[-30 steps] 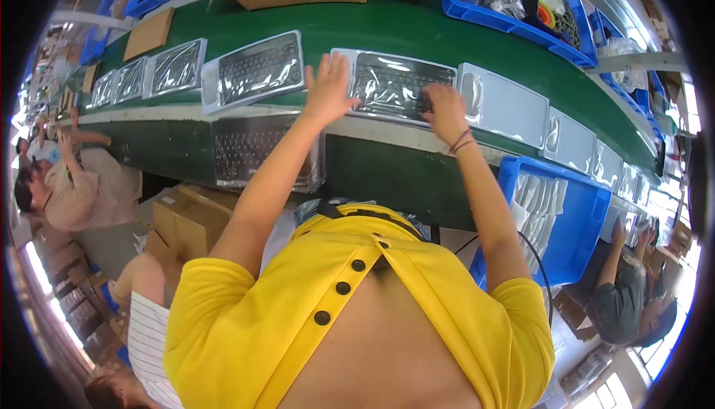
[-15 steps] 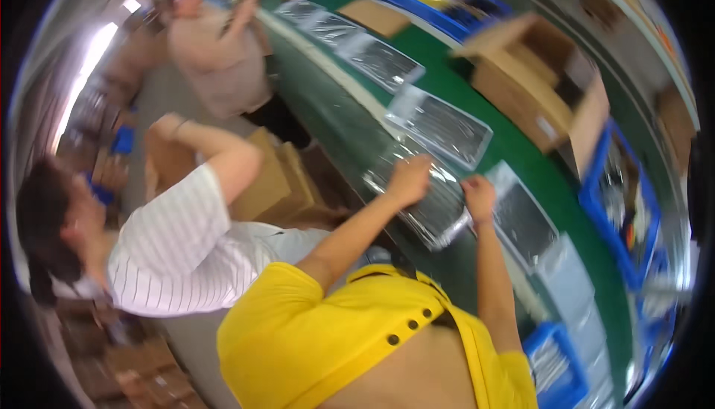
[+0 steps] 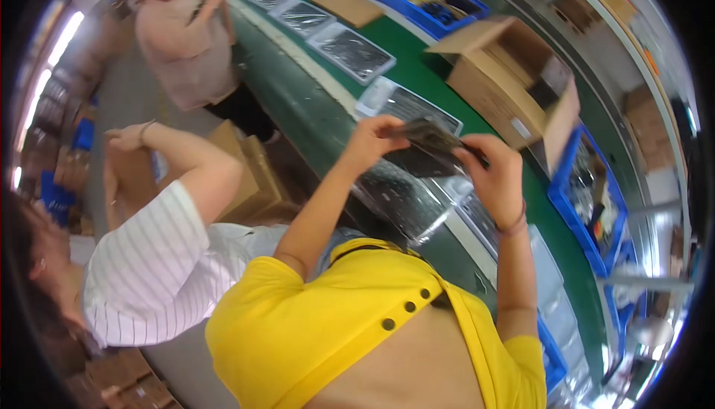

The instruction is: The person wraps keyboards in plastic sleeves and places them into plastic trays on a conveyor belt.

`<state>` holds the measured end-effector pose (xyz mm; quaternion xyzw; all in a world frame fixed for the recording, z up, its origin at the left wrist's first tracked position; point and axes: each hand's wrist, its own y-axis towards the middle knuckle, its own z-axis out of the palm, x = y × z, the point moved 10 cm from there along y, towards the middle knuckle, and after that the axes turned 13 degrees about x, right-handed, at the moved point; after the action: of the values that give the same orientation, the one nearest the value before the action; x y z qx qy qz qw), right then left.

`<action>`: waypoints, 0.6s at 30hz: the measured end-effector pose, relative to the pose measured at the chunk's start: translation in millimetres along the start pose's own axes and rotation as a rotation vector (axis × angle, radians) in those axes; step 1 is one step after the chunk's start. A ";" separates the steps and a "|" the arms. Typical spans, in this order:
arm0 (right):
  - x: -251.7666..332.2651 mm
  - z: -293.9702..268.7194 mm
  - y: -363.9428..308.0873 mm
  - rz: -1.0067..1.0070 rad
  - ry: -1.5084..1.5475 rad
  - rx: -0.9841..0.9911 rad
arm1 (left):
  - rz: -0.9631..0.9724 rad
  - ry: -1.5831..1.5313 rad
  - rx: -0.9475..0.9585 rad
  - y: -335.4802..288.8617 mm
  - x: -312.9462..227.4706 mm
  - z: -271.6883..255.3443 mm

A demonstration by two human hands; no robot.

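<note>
My left hand (image 3: 370,144) and my right hand (image 3: 497,174) are closed on the two ends of a dark, shiny plastic-wrapped piece (image 3: 426,138), lifted between them; its exact kind does not show. Below it, at the near edge of the bench, lies a flat package in clear film (image 3: 406,204), its far part covered by the raised piece. Just past my hands sits a white tray with dark contents under clear film (image 3: 417,109). A similar tray (image 3: 475,219) shows partly behind my right wrist.
More film-covered trays (image 3: 351,51) line the green belt (image 3: 406,40). Beyond them stand an open cardboard box (image 3: 495,85) and blue bins (image 3: 588,185). A person in a striped shirt (image 3: 156,267) is close on my left; another person (image 3: 182,44) stands farther along.
My hands have risen from the film-covered package and spread slightly apart, lifting the dark piece above it. The view has shifted a little, and the belt items appear farther left.
</note>
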<state>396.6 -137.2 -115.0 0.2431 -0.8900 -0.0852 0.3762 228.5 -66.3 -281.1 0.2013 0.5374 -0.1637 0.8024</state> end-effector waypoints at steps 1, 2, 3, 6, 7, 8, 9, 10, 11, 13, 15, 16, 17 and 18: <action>-5.0 -5.7 5.2 0.034 -0.025 -0.010 | 0.050 -0.009 0.032 2.7 -2.2 4.4; 6.4 -7.9 13.0 -0.049 -0.136 -0.016 | 0.107 -0.013 0.057 6.1 -7.2 6.1; 21.0 -8.6 19.2 -0.138 -0.244 -0.017 | 0.115 -0.031 0.103 9.9 -6.2 7.5; 29.5 -5.3 35.2 -0.150 -0.202 0.092 | 0.099 -0.081 0.116 12.8 -4.6 15.0; 37.6 -6.8 39.5 -0.163 -0.266 0.096 | 0.098 -0.087 0.120 13.6 -0.7 15.3; 38.9 -6.8 41.7 -0.160 -0.270 0.102 | 0.159 -0.100 0.113 12.0 -2.0 16.9; 42.1 -6.1 43.5 -0.183 -0.286 0.105 | 0.219 -0.113 0.103 9.4 -4.4 17.6; 45.8 -5.3 44.1 -0.206 -0.301 0.109 | 0.217 -0.120 0.100 6.2 -2.9 16.7; 47.6 -6.1 44.8 -0.204 -0.301 0.117 | 0.189 -0.156 0.097 3.5 -5.1 16.5; 50.3 -20.9 44.5 -0.180 -0.239 0.016 | 0.160 -0.169 0.057 -2.3 -2.8 9.4; 49.7 -21.0 41.9 -0.164 -0.216 0.037 | 0.132 -0.124 0.024 -5.7 -0.8 -1.5; 48.0 -20.5 40.6 -0.151 -0.196 0.049 | 0.106 -0.073 -0.002 -7.2 1.1 -5.0; 47.1 -19.0 40.0 -0.146 -0.195 0.051 | 0.134 -0.030 0.004 -8.1 -15.3 3.6; 47.9 -17.6 38.9 -0.161 -0.205 0.038 | 0.130 -0.033 0.006 -7.5 -14.3 5.3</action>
<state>366.2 -126.7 -59.6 0.3109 -0.9028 -0.1225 0.2706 223.9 -74.8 -267.1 0.2353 0.5094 -0.1163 0.8195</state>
